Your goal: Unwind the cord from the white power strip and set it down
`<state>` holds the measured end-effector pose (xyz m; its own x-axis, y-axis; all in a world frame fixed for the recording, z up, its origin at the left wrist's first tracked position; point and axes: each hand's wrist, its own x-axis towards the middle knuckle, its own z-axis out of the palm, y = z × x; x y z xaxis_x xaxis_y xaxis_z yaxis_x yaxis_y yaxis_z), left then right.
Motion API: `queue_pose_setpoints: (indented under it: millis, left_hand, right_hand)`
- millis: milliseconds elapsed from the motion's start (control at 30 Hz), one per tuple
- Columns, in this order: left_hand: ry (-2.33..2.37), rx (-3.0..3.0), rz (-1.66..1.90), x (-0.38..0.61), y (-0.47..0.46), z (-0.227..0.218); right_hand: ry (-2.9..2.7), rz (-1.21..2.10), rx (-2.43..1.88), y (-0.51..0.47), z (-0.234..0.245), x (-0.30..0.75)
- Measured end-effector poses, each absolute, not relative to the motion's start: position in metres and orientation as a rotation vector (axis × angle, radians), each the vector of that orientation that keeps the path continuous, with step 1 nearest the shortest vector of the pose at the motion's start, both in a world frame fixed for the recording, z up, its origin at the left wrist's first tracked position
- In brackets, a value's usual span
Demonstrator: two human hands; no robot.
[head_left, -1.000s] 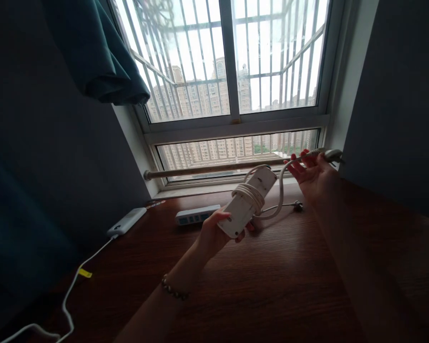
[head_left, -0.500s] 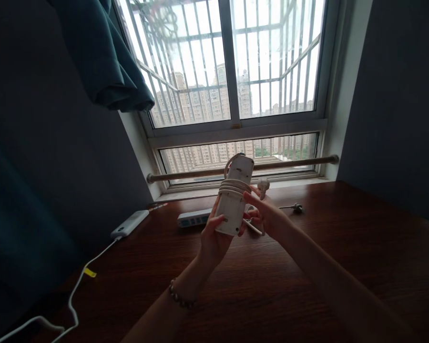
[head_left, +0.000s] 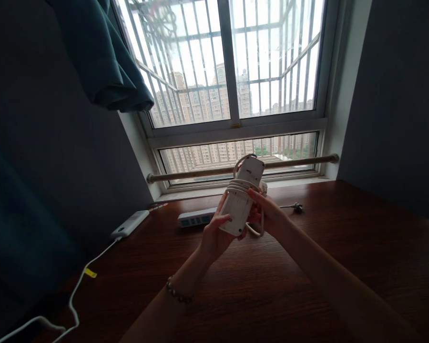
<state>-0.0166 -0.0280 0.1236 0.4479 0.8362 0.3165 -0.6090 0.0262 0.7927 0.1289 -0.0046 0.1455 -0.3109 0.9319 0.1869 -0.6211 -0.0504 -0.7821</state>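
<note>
A white power strip (head_left: 243,197) with its own white cord (head_left: 241,186) wound round its middle is held up above the brown wooden desk (head_left: 271,281). My left hand (head_left: 214,236) grips the strip's lower end, thumb across its face. My right hand (head_left: 266,214) is closed on the cord's loose end beside the strip; a loop of cord hangs under its fingers and the plug (head_left: 263,187) peeks out behind them.
Another power strip (head_left: 196,217) lies on the desk near the window sill. A white power bank (head_left: 129,223) with a white cable (head_left: 71,297) sits at the left. A small dark plug (head_left: 296,206) lies at the right. A teal curtain (head_left: 100,62) hangs upper left.
My right hand came in from the far right with the cord's end and now rests against the strip. The strip has tilted a little to the right.
</note>
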Motion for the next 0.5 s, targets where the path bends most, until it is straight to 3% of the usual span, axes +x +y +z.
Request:
queue_pose_setpoints:
  millis: [500]
  left_hand:
    - [0.235,1.145,1.021,-0.016,-0.030,0.124]
  right_hand:
    - [-0.849,1.466,-0.428,0.009,0.154,0.149]
